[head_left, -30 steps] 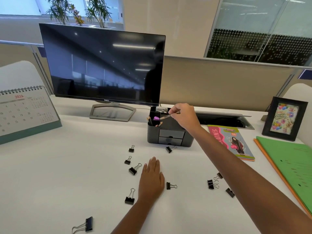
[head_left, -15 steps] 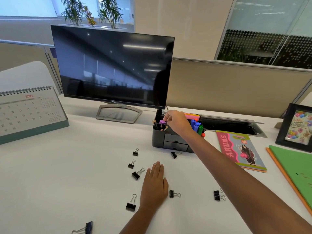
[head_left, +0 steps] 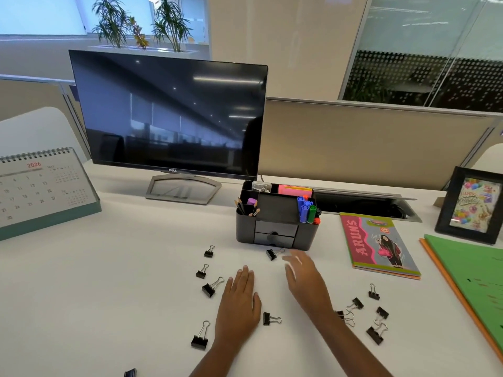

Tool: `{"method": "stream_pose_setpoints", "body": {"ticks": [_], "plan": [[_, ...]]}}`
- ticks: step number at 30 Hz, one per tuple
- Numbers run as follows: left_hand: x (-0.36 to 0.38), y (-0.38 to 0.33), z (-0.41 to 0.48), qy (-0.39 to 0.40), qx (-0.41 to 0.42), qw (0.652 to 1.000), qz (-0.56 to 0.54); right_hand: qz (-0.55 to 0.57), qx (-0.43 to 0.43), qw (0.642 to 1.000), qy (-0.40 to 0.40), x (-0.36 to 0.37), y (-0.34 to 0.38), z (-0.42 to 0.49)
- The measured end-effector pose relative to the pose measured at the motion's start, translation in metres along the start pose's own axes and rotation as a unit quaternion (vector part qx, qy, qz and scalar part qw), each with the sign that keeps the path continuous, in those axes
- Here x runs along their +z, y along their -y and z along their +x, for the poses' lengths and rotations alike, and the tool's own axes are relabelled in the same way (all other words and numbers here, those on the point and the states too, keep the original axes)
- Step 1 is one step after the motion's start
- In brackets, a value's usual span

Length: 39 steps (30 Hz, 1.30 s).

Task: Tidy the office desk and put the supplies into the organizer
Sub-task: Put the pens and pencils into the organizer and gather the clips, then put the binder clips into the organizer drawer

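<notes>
A dark grey organizer (head_left: 275, 234) with two small drawers stands in front of the monitor. It holds pencils (head_left: 243, 207), blue and green markers (head_left: 306, 210) and pink sticky notes (head_left: 294, 190). Several black binder clips lie scattered on the white desk, one (head_left: 272, 253) just before the organizer, others at left (head_left: 209, 289) and right (head_left: 375, 334). My left hand (head_left: 239, 303) lies flat on the desk, fingers together, holding nothing. My right hand (head_left: 304, 278), blurred, hovers open just above the desk near the clip by the organizer.
A Dell monitor (head_left: 168, 118) stands at the back, a desk calendar (head_left: 43, 191) at left. To the right lie a colourful notebook (head_left: 378, 246), green and orange folders (head_left: 473, 289) and a framed picture (head_left: 473, 205). A cable tray (head_left: 362, 204) is open behind the organizer.
My right hand has left the organizer's pencil compartment and come down toward the desk, empty. The pencil it held is now in the organizer. My left hand stays flat.
</notes>
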<state>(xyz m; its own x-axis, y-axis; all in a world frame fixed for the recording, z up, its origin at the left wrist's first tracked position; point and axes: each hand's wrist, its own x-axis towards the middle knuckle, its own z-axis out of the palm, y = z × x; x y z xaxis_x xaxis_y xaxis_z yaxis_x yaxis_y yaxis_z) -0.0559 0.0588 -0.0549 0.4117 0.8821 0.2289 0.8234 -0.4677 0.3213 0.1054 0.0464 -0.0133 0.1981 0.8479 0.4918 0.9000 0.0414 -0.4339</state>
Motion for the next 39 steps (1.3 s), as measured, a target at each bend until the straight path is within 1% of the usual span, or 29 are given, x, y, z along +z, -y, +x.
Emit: {"method": "stream_pose_setpoints", "body": {"ticks": [4,8,10,11,13,15,18,19,20,21,22,23,24,25,27,28,29,31,35,39], "plan": [[-0.001,-0.001,0.001,0.006,0.002,1.0,-0.007,-0.108,0.034,0.992,0.054,0.005,-0.013,-0.029],[-0.002,-0.001,0.002,0.015,-0.006,1.0,-0.022,-0.135,0.059,0.985,0.086,0.01,-0.022,-0.048],[-0.007,-0.003,0.005,0.015,-0.018,0.998,-0.061,-0.14,0.068,0.984,0.088,0.01,-0.024,-0.049],[-0.009,-0.005,0.008,-0.003,-0.026,0.996,-0.083,-0.141,0.069,0.984,0.088,0.011,-0.025,-0.049],[-0.012,-0.014,0.018,-0.04,-0.067,0.986,-0.15,-0.137,0.063,0.985,0.083,0.011,-0.026,-0.051],[-0.018,-0.028,0.027,-0.067,-0.082,0.968,-0.229,-0.124,0.059,0.988,0.074,0.012,-0.026,-0.051],[-0.031,-0.053,0.049,-0.103,-0.084,0.928,-0.347,-0.105,0.066,0.991,0.051,0.015,-0.028,-0.052],[-0.033,-0.06,0.059,-0.103,-0.111,0.908,-0.391,-0.102,0.065,0.991,0.05,0.015,-0.027,-0.053],[-0.034,-0.066,0.069,-0.089,-0.159,0.876,-0.446,-0.098,0.061,0.992,0.049,0.015,-0.027,-0.053],[-0.038,-0.072,0.079,-0.067,-0.227,0.814,-0.531,-0.09,0.06,0.993,0.053,0.014,-0.026,-0.053],[-0.042,-0.076,0.089,-0.04,-0.284,0.725,-0.627,-0.079,0.063,0.993,0.063,0.013,-0.025,-0.053],[-0.045,-0.079,0.096,-0.016,-0.323,0.633,-0.704,-0.074,0.067,0.993,0.065,0.012,-0.024,-0.052],[-0.048,-0.081,0.101,-0.008,-0.352,0.56,-0.75,-0.074,0.066,0.993,0.058,0.013,-0.025,-0.053],[-0.048,-0.081,0.104,-0.009,-0.373,0.515,-0.772,-0.078,0.065,0.994,0.051,0.014,-0.026,-0.053],[-0.049,-0.084,0.108,-0.019,-0.398,0.453,-0.798,-0.087,0.064,0.993,0.046,0.015,-0.028,-0.053],[-0.049,-0.086,0.109,-0.026,-0.402,0.431,-0.807,-0.088,0.063,0.993,0.046,0.015,-0.028,-0.053],[-0.049,-0.088,0.11,-0.033,-0.409,0.418,-0.811,-0.087,0.063,0.993,0.05,0.015,-0.027,-0.053],[-0.048,-0.09,0.112,-0.044,-0.42,0.4,-0.814,-0.081,0.067,0.992,0.062,0.013,-0.026,-0.052],[-0.048,-0.093,0.113,-0.051,-0.417,0.397,-0.816,-0.086,0.069,0.991,0.071,0.012,-0.026,-0.051],[-0.052,-0.092,0.114,-0.059,-0.413,0.379,-0.826,-0.092,0.07,0.991,0.064,0.013,-0.026,-0.052]]}}
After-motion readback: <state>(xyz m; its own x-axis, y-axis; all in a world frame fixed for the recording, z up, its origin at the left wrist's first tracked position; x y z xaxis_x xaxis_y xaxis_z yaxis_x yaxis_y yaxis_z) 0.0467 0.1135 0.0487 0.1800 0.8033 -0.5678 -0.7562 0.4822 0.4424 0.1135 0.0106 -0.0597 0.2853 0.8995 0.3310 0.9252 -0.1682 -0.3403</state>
